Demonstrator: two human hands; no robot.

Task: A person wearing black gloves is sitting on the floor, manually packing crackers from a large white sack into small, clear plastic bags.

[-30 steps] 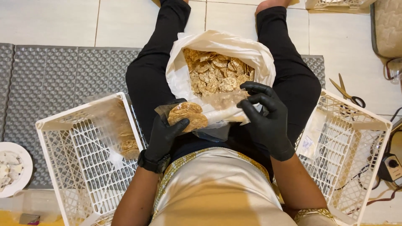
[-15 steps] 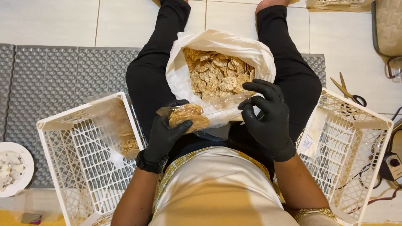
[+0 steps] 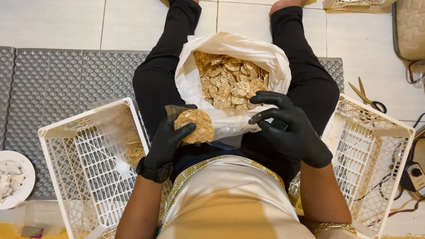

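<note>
Just in front of the big white bag of crackers in the lap, the left hand has its grip clamped on a stack of round crackers inside a small clear bag, whose mouth the right hand pinches, so I judge the packing step calls next for sliding the stack fully in.

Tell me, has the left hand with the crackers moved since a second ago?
Barely. The left hand holds the round crackers in about the same spot beside the left white crate, below the big bag.
</note>
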